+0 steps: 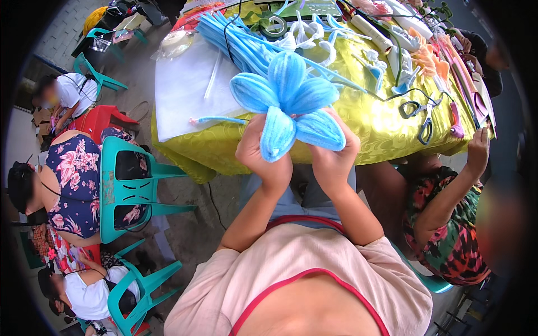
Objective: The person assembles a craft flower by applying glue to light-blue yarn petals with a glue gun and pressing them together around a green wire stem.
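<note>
A blue five-petal flower of fuzzy pipe cleaners (287, 105) is held up between my hands, above the near edge of the table. My left hand (264, 157) is closed behind its lower left petals, and my right hand (336, 153) behind its lower right ones. The petals hide most fingertips. A blue stem (222, 119) with a pinkish tip sticks out to the left of my left hand. Beyond the flower lies a bundle of blue pipe cleaners (235, 42), partly over a white translucent sheet (185, 92). A roll of dark green tape (273, 27) sits behind the bundle.
Scissors (422, 115) and a pink-handled tool (456, 119) with a cord lie at the right on the yellow tablecloth (378, 138). White, blue and orange pipe-cleaner pieces (426, 59) are scattered farther back. A person (445, 218) sits close at right; others sit at left near green chairs (126, 189).
</note>
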`<state>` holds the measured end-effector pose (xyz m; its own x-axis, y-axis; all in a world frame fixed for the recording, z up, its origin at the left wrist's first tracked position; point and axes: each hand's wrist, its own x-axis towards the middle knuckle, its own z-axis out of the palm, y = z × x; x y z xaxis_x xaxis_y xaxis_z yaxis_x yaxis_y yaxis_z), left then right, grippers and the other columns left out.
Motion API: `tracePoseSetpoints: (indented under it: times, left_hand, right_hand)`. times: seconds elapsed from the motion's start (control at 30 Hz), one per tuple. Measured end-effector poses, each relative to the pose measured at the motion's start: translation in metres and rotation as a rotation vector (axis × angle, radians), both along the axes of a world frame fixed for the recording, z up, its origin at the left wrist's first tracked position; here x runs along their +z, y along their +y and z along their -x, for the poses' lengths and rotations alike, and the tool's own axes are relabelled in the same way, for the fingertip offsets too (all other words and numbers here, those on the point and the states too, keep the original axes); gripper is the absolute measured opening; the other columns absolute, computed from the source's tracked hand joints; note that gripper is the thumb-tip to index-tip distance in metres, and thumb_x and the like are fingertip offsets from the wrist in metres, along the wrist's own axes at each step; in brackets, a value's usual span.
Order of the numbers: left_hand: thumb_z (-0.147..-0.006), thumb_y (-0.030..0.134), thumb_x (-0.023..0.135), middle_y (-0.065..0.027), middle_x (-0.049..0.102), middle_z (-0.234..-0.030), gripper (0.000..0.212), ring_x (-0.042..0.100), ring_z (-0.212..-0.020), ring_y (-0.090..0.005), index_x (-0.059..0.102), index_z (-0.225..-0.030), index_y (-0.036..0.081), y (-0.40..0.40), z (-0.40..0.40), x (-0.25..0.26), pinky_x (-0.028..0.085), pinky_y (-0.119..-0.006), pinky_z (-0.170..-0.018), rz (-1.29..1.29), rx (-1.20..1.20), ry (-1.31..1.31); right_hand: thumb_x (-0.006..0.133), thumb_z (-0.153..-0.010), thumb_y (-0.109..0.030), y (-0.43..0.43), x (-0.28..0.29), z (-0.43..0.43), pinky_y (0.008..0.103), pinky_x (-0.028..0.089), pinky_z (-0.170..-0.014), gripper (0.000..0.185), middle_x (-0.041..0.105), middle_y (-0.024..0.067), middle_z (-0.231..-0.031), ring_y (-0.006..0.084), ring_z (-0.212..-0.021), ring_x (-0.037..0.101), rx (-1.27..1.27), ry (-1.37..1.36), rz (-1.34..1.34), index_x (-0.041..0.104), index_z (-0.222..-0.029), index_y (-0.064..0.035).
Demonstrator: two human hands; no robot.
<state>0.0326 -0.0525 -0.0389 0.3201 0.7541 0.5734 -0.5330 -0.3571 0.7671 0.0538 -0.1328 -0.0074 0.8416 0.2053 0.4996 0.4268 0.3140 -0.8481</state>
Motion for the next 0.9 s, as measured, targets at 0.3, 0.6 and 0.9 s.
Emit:
tracePoseSetpoints:
  times: [0.3, 0.6, 0.9]
  left_hand:
    - [-0.072, -0.006, 0.059, -0.0071, 0.06, -0.079, 0.011, 0.055, -0.072, -0.0135, 0.057, -0.082, -0.007, -0.008, -0.004, -0.015, 0.044, -0.027, -0.065, 0.245, -0.087, -0.161]
    - [-0.063, -0.004, 0.064, -0.0073, 0.058, -0.07, 0.008, 0.054, -0.063, -0.0136, 0.059, -0.069, -0.002, 0.012, 0.008, -0.018, 0.042, -0.026, -0.056, 0.08, -0.289, 0.099]
    - [-0.064, -0.002, 0.062, -0.0063, 0.057, -0.061, 0.004, 0.053, -0.054, -0.011, 0.06, -0.066, -0.004, 0.036, 0.027, 0.009, 0.039, -0.022, -0.05, -0.22, -0.416, 0.236]
  right_hand:
    - [0.061, -0.067, 0.007, -0.001, -0.005, -0.007, 0.0209, 0.041, -0.065, 0.013, 0.058, 0.0042, -0.076, 0.0082, -0.068, 0.052, 0.018, -0.013, -0.064, 0.058, -0.08, 0.0051]
    - [0.066, -0.064, 0.005, -0.011, -0.015, -0.025, 0.0253, 0.044, -0.067, 0.013, 0.06, 0.0091, -0.084, 0.0151, -0.076, 0.056, 0.224, -0.068, -0.125, 0.061, -0.076, 0.0038]
    - [0.07, -0.059, -0.002, -0.024, -0.004, -0.037, 0.0251, 0.045, -0.066, 0.016, 0.062, 0.0107, -0.083, 0.0175, -0.073, 0.059, 0.325, -0.22, 0.148, 0.062, -0.073, 0.0014]
